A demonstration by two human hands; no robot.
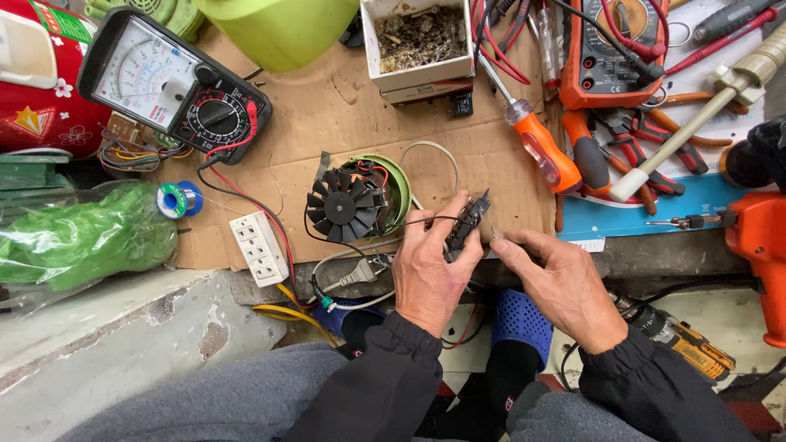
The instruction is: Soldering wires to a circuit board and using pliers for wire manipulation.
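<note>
**Hands pinch a small black part over a cluttered repair surface**

Both hands meet at the front edge of the surface [344,106], which is covered with brown cardboard. The left hand [430,270] is closed around a small black part [468,219], holding it between thumb and fingers. The right hand [561,278] is closed too, its fingertips pinched on something tiny right beside the part; what it is cannot be made out. Thin black wire [409,221] runs from the part to a motor with a black fan [344,205], lying just left of the hands inside a green ring.

Behind the hands, an open white box [413,74] holds a brownish mess of scraps and debris. Left of it stands a lime green container [278,29], its contents out of sight. A clear plastic bag [82,237] at far left holds something green.

Around these lie an analog meter [168,82], an orange digital meter [614,49], an orange-handled screwdriver [540,151], pliers [630,147], a solder spool [176,199] and a white socket strip [258,248].
</note>
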